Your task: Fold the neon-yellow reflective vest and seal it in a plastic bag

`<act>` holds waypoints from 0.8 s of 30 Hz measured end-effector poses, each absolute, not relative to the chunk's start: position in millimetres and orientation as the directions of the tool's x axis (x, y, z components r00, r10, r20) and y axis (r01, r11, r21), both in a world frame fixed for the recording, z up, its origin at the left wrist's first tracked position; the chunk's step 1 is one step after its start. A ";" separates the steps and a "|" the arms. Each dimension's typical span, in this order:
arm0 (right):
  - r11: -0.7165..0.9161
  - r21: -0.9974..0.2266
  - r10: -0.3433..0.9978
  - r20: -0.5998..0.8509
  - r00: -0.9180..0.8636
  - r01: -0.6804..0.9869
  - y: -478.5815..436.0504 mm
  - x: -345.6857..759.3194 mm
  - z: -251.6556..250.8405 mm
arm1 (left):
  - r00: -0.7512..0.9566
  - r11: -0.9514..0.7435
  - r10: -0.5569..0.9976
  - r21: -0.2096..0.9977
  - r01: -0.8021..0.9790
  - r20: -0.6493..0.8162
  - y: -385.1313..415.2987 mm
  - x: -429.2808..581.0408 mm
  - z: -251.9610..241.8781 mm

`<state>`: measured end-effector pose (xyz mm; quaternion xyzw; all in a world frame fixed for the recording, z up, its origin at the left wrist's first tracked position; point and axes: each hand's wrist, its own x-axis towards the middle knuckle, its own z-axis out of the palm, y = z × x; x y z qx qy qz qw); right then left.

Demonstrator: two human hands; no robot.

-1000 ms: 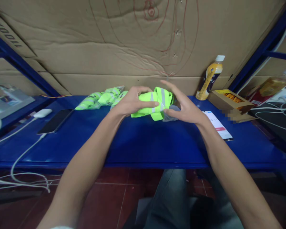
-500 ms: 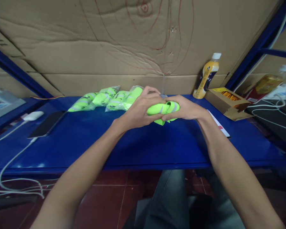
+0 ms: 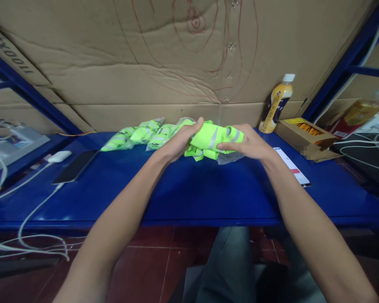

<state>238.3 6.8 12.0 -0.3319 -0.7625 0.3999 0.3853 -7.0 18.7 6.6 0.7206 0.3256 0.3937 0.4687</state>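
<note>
Fabric in neon yellow-green with silver stripes, gathered into a loose bundle [image 3: 213, 134], sits between a person's two hands toward the back of a blue table [image 3: 208, 191]. The left hand [image 3: 182, 141] grasps one end, and the right hand [image 3: 251, 143] grips the other, thumb in front. Clear plastic [image 3: 230, 158] shows just beneath the right hand. Similar bagged bundles [image 3: 140, 134] line the back at left; a yellow bottle [image 3: 275, 105], an open cardboard box [image 3: 317, 145] and a lit phone [image 3: 293, 167] stand or lie at right.
</note>
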 end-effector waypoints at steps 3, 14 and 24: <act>0.538 -0.801 0.802 0.391 -0.451 0.262 9.8 238.4 10.2 | 0.495 -0.357 0.821 0.932 0.058 0.284 18.6 -3.8 7.7; 0.861 -0.270 0.482 0.702 -0.524 0.430 16.4 224.7 -10.5 | 0.522 0.022 0.852 0.996 -0.090 0.029 18.6 -10.8 16.4; 0.692 -0.624 0.697 0.709 -0.109 0.363 12.4 201.3 -15.3 | 0.322 -0.591 0.788 0.793 0.151 0.526 8.9 2.2 10.2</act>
